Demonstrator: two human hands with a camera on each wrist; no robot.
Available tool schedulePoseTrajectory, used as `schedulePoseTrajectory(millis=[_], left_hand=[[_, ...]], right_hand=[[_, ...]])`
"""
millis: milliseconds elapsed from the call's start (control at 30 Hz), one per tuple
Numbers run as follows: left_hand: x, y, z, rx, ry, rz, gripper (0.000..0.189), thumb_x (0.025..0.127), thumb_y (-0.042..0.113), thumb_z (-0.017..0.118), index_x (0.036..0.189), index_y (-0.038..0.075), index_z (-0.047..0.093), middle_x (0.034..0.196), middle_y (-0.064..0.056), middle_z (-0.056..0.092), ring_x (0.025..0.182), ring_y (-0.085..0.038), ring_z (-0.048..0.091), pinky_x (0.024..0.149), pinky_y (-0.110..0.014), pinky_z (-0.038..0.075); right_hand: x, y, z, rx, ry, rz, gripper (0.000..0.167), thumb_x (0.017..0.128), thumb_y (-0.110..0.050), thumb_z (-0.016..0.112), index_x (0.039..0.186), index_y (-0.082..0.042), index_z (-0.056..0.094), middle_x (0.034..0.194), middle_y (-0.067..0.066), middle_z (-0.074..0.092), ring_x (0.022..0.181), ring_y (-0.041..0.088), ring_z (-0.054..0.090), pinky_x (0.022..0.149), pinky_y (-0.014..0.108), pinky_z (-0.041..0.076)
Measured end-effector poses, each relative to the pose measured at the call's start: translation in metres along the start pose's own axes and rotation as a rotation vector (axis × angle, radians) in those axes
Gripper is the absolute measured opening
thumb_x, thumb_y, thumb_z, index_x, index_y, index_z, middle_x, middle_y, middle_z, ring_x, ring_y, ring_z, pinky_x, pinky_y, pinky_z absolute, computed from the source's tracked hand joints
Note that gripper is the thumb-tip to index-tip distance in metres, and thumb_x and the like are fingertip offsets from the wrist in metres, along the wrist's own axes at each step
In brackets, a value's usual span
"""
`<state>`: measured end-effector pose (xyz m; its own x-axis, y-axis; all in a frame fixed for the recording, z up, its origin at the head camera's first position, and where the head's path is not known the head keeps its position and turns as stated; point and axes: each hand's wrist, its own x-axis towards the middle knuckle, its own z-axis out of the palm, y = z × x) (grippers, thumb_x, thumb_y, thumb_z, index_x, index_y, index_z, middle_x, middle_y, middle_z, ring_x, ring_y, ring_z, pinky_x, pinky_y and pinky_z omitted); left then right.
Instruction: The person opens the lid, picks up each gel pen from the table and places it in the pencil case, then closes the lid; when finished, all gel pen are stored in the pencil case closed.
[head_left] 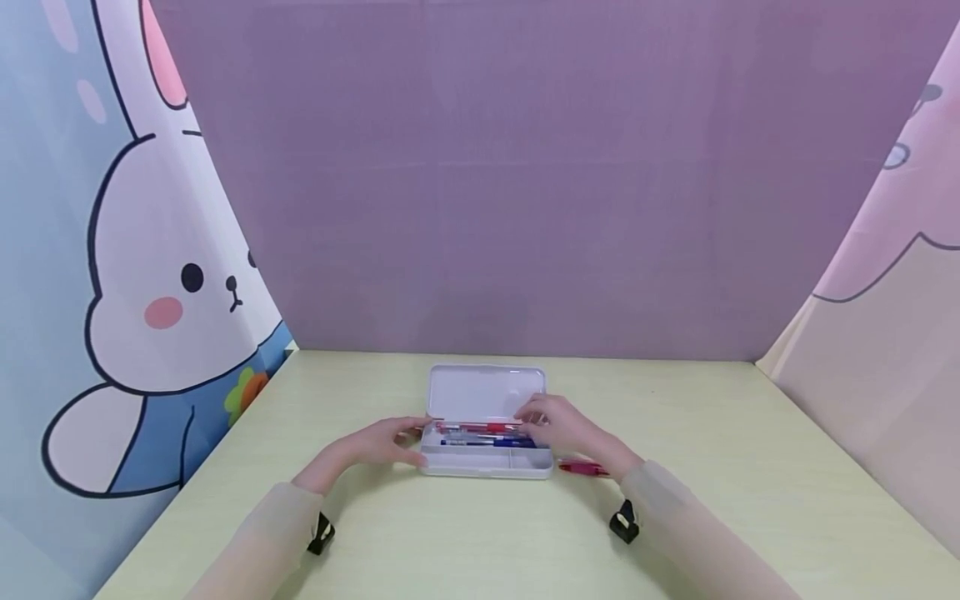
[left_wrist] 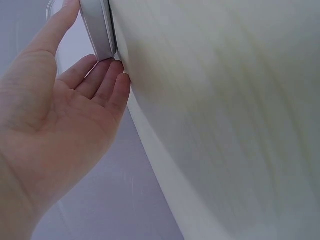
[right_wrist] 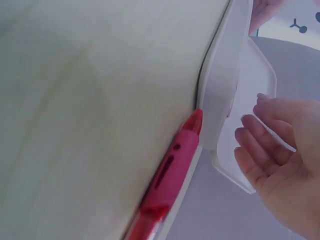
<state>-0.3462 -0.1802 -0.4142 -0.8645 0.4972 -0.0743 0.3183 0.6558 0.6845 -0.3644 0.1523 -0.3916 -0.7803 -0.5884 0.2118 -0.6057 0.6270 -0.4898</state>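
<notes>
Judged light and stiff, best held endwise, the pencil case [head_left: 463, 462] is gripped by the left hand [head_left: 375, 444]; pens [head_left: 513, 443] lie near the right hand [head_left: 558, 423], its fingers seemingly loose, empty.

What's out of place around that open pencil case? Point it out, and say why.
The pink-red pen looks out of place: it lies loose on the table beside the right end of the pencil case, while the other pens lie inside. Nothing visible looks spilled or damaged.

No readable text — no numbers
</notes>
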Motion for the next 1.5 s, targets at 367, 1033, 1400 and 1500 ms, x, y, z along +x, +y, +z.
schedulePoseTrajectory(millis=[367,1033,1400,1500], left_hand=[[-0.001,-0.002,0.002,-0.01,0.001,-0.006,0.076,0.079,0.033,0.075,0.142,0.008,0.041,0.14,-0.018,0.046,0.123,-0.036,0.047,0.106,-0.053,0.037],[-0.001,-0.001,0.002,-0.009,0.014,-0.019,0.075,0.078,0.033,0.075,0.141,0.01,0.042,0.137,-0.018,0.048,0.124,-0.036,0.047,0.106,-0.054,0.036],[0.003,-0.001,0.0,0.004,0.02,-0.005,0.075,0.078,0.034,0.075,0.141,0.011,0.043,0.137,-0.017,0.049,0.122,-0.035,0.048,0.105,-0.053,0.038],[0.004,-0.001,0.0,0.008,0.02,0.001,0.075,0.078,0.034,0.075,0.141,0.011,0.042,0.136,-0.017,0.049,0.122,-0.034,0.048,0.105,-0.053,0.038]], right_hand=[[-0.018,0.013,-0.017,-0.041,0.088,-0.041,0.021,0.088,-0.018,0.065,0.106,-0.007,0.069,0.097,0.002,0.069,0.089,0.014,0.064,0.081,0.033,0.055],[-0.063,0.037,-0.043,-0.051,0.147,-0.035,0.025,0.09,-0.025,0.064,0.107,-0.008,0.067,0.097,0.002,0.069,0.089,0.017,0.065,0.081,0.042,0.055],[-0.086,0.044,-0.054,-0.076,0.147,-0.065,0.02,0.088,-0.018,0.066,0.102,-0.004,0.068,0.095,0.008,0.07,0.087,0.016,0.065,0.078,0.039,0.056],[-0.092,0.048,-0.057,-0.089,0.15,-0.089,0.019,0.088,-0.016,0.066,0.101,-0.002,0.068,0.094,0.008,0.07,0.086,0.014,0.065,0.076,0.039,0.057]])
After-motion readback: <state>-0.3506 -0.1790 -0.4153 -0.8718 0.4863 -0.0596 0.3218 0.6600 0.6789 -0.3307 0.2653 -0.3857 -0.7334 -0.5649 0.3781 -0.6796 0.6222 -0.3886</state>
